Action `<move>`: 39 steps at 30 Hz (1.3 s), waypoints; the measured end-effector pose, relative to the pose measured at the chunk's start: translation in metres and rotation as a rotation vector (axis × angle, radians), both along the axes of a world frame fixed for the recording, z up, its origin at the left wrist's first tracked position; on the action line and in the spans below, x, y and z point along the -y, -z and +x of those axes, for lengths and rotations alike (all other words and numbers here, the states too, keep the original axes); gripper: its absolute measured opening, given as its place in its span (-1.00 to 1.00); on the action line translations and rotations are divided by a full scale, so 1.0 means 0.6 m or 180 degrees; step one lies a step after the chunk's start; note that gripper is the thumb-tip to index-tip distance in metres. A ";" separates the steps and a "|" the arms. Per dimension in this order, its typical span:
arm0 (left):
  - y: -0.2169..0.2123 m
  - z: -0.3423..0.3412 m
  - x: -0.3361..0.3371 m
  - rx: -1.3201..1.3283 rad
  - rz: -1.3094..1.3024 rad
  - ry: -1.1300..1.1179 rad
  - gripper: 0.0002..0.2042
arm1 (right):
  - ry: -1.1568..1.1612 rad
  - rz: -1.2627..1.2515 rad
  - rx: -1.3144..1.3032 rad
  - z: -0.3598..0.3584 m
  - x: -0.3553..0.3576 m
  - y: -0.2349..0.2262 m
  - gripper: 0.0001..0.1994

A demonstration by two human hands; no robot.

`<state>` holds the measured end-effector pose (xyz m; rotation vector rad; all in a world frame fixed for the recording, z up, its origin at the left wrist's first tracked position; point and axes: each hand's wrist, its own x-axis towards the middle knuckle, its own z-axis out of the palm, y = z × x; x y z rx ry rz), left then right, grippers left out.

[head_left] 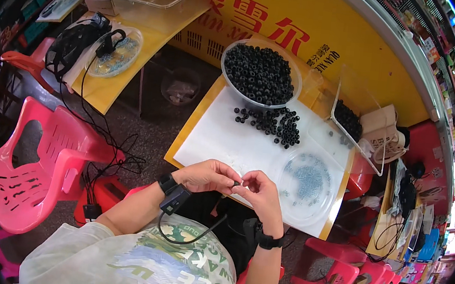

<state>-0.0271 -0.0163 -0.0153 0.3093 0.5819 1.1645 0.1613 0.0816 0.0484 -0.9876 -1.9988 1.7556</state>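
Note:
My left hand (209, 177) and my right hand (261, 196) meet over the near edge of a white-covered table (211, 134). Left fingertips pinch a small black bead (236, 184). Against it, the right thumb and forefinger are pressed together; whatever they hold is too small and hidden to name. Loose black beads (274, 126) lie spread on the white sheet beyond my hands. Behind them stands a clear round bowl heaped with black beads (259, 74). Right of my hands, a shallow clear round dish (325, 206) holds many tiny bluish pieces (308, 178).
A clear tub (335, 104) with more black beads stands at the table's right. Pink chairs (64, 146) are at left and lower right. Another table (111, 87) at upper left carries a black bag (75, 46). Dark cables (106, 145) trail by the left chair.

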 end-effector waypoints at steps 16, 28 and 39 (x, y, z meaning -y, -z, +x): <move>0.048 -0.021 0.009 0.1072 -0.0003 -0.0838 -0.78 | -0.0412 0.3477 0.2012 -0.086 -0.061 0.078 -0.30; 0.049 -0.019 0.007 0.1020 0.0083 -0.0801 -0.79 | 0.0767 0.3670 0.1501 -0.115 -0.188 0.064 -0.85; 0.029 -0.015 0.001 0.0859 -0.0424 -0.1031 -0.77 | 0.1157 0.1443 0.0309 -0.102 -0.143 0.033 -0.88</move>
